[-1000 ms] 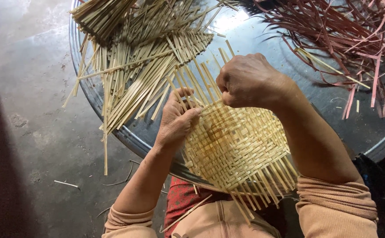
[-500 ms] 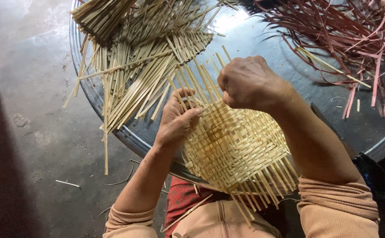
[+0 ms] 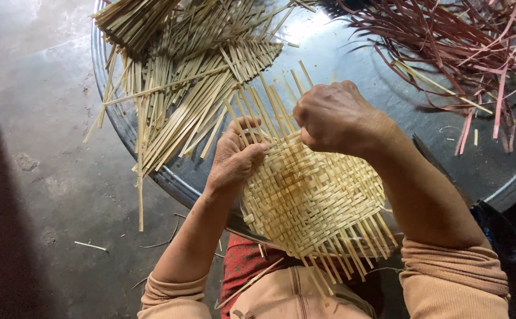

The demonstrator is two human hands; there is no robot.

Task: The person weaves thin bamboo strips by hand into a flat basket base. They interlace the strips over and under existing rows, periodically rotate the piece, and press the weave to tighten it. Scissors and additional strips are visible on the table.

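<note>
Right hand fingers: curled under the fist of the right hand (image 3: 336, 118) at the far edge of the woven mat (image 3: 311, 198), so their grip on the strips cannot be told.
Left hand fingertips: those of the left hand (image 3: 234, 156) are tucked among the upright strips at the mat's left edge.
Round metal tray (image 3: 113, 121): under the mat, cut off at top and right.
Red strips (image 3: 447, 41): right of the mat, running out of frame.
Mat's near edge: hides part of the lap.

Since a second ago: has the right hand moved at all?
No. The right hand stays clenched on the upright strips at the far edge of the woven mat, in the same spot against the round metal tray.
</note>
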